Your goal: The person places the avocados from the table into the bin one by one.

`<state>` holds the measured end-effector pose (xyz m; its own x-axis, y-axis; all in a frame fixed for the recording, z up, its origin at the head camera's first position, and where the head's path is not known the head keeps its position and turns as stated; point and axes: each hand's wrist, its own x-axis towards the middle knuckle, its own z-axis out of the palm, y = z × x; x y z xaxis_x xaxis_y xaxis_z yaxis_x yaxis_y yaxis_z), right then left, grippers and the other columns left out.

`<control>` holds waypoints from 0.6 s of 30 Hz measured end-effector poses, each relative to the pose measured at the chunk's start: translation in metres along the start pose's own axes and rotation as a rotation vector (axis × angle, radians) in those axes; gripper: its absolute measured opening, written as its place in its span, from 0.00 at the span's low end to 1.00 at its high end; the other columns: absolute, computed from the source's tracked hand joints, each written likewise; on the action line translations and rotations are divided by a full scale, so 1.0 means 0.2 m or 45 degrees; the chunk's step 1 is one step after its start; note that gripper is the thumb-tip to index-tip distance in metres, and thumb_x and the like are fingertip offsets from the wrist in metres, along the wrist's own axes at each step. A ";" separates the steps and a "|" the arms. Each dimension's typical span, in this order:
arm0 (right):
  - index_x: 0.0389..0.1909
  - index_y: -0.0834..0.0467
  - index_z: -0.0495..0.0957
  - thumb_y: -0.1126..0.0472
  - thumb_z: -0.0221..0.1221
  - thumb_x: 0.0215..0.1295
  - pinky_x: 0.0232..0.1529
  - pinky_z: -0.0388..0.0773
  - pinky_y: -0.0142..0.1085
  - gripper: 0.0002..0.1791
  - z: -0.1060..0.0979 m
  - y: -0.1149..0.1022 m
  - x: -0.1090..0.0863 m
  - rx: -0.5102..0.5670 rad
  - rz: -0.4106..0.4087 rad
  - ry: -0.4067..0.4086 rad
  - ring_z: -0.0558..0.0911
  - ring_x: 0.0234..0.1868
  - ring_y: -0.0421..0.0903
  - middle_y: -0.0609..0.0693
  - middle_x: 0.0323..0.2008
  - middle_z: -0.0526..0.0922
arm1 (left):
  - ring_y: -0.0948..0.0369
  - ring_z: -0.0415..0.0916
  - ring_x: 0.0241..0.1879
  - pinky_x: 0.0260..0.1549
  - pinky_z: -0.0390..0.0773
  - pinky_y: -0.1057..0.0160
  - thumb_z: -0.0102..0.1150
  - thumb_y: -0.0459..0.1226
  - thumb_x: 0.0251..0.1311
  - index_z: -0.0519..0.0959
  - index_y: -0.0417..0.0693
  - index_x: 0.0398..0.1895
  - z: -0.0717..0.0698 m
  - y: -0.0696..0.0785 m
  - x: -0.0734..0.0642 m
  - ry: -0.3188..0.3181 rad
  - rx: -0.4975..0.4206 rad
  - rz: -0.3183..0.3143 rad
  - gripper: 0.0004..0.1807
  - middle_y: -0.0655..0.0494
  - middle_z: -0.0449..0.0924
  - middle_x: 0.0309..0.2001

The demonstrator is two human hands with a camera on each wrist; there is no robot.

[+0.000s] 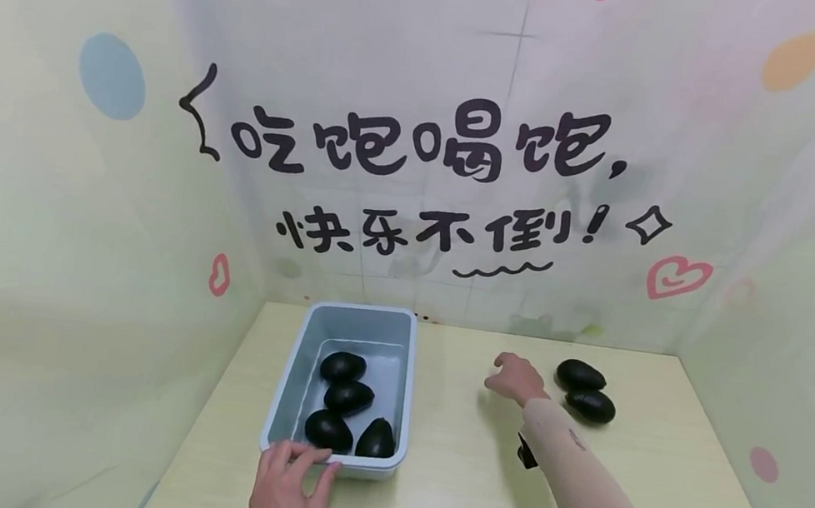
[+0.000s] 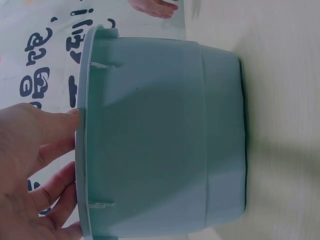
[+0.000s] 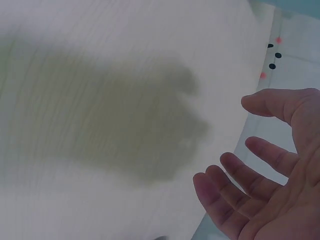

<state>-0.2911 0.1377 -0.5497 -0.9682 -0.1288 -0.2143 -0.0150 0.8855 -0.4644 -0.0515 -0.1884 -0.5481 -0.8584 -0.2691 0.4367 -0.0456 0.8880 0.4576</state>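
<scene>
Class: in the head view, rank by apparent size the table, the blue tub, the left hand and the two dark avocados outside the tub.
Largest to smallest:
1. Table
2. Blue tub
3. Left hand, cut off by frame
4. Rear avocado and front avocado: too alike to rank

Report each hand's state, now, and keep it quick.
Left hand: closed, holding the blue bin by its rim.
Right hand: open, holding nothing.

A pale backdrop [image 1: 416, 45] is rising behind the light worktop [image 1: 455, 435]. Black lettering [image 1: 477, 140] is running across it above a wavy line [image 1: 502, 271]; a blue oval [image 1: 112, 76] and an orange oval [image 1: 795, 62] are flanking the lettering.
</scene>
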 end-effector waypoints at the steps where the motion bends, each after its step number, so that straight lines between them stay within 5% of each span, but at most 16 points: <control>1: 0.64 0.66 0.77 0.56 0.63 0.58 0.52 0.80 0.57 0.32 0.01 0.02 0.00 0.005 0.007 0.000 0.84 0.57 0.62 0.66 0.62 0.83 | 0.54 0.73 0.47 0.47 0.78 0.50 0.84 0.42 0.52 0.92 0.53 0.38 0.00 0.00 0.00 -0.009 -0.001 -0.008 0.12 0.58 0.78 0.39; 8: 0.64 0.67 0.77 0.55 0.62 0.58 0.55 0.79 0.60 0.32 0.02 0.11 0.01 0.030 0.014 0.011 0.83 0.58 0.67 0.69 0.63 0.82 | 0.55 0.72 0.49 0.50 0.77 0.50 0.81 0.44 0.57 0.92 0.53 0.41 -0.02 0.03 0.01 -0.110 0.007 -0.078 0.11 0.58 0.78 0.41; 18: 0.65 0.66 0.76 0.55 0.63 0.62 0.53 0.80 0.59 0.32 -0.07 0.20 -0.04 0.060 0.054 0.008 0.84 0.56 0.65 0.69 0.61 0.82 | 0.54 0.73 0.47 0.47 0.78 0.50 0.84 0.42 0.52 0.92 0.53 0.37 -0.02 0.01 0.01 -0.008 -0.002 -0.006 0.12 0.58 0.78 0.38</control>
<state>-0.2868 0.1801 -0.5547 -0.9693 -0.0889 -0.2293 0.0376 0.8679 -0.4954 -0.0514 -0.1887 -0.5439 -0.8615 -0.2711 0.4293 -0.0491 0.8860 0.4611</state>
